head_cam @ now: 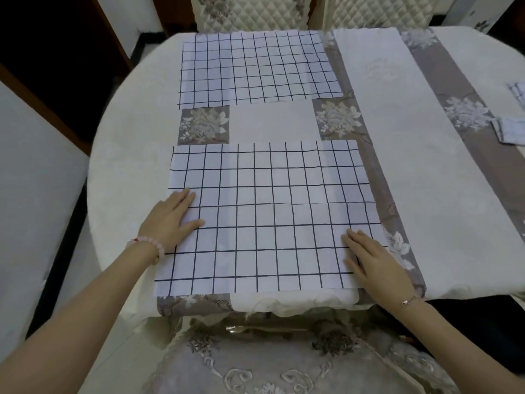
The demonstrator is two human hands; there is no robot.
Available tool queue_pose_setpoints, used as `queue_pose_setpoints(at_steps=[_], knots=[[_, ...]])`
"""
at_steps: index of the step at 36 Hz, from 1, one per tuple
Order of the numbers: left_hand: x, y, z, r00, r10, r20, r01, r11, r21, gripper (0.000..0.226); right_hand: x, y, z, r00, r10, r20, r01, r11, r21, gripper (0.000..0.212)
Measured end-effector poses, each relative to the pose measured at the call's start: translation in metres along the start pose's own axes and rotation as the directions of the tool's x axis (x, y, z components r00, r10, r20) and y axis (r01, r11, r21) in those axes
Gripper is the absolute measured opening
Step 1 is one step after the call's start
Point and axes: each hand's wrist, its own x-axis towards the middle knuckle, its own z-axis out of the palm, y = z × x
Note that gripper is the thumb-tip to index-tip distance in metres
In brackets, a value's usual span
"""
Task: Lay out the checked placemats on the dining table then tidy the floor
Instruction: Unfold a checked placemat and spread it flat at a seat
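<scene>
Two white placemats with a dark checked grid lie flat on the dining table (127,155). The near placemat (270,217) spreads right in front of me, reaching the table's front edge. My left hand (170,220) lies flat on its left edge, fingers straight. My right hand (375,260) presses flat on its lower right corner. The far placemat (255,68) lies at the table's back edge, touched by neither hand. More folded checked cloth (511,132) sits at the right edge of view.
A white tablecloth with grey floral bands (377,172) covers the table. A cushioned chair seat (270,362) stands just below me and quilted chair backs (250,12) stand beyond the table. Dark floor (56,66) shows at the left.
</scene>
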Motion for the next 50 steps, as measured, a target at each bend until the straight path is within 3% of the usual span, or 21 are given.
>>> queue_pose_setpoints(at_steps=[8,14,17,20,23,31,35,46,50], knots=[[0.007,-0.002,-0.014,0.991,-0.073,0.113,0.059,0.990,0.124,0.088,-0.019,0.006,-0.010,0.997,0.010,0.082,-0.008,1.000,-0.019,0.067],[0.006,-0.002,-0.015,0.982,-0.095,0.161,0.075,0.989,0.129,0.089,-0.017,0.006,-0.014,1.000,-0.016,-0.015,0.016,1.000,-0.022,0.050],[0.000,0.007,-0.016,0.996,-0.071,0.062,0.065,0.994,0.090,0.086,-0.002,0.002,-0.024,0.999,-0.022,-0.023,0.022,1.000,0.014,0.034],[-0.016,0.024,-0.014,0.997,0.058,-0.048,-0.055,0.997,0.049,0.080,0.022,-0.005,-0.031,0.996,0.078,-0.050,-0.074,0.994,0.075,0.020],[-0.037,0.047,-0.003,0.984,0.178,-0.024,-0.178,0.984,0.006,0.085,0.051,-0.017,-0.031,0.994,0.097,-0.050,-0.090,0.987,0.134,0.028],[-0.073,0.068,0.029,0.953,0.291,0.088,-0.302,0.940,0.159,0.071,0.116,-0.043,-0.010,0.980,-0.150,0.134,0.140,0.987,0.083,0.042],[-0.085,0.058,0.036,0.958,0.269,0.100,-0.284,0.942,0.181,0.059,0.133,-0.036,-0.007,0.985,-0.070,0.159,0.064,0.997,0.043,0.046],[-0.108,0.053,0.043,0.961,0.266,0.079,-0.277,0.939,0.202,0.059,0.156,-0.029,-0.016,0.975,0.033,0.218,-0.033,0.999,-0.003,0.042],[-0.108,0.055,0.040,0.958,0.277,0.067,-0.285,0.936,0.206,0.061,0.155,-0.031,-0.029,0.957,0.072,0.282,-0.110,0.987,0.119,0.049]])
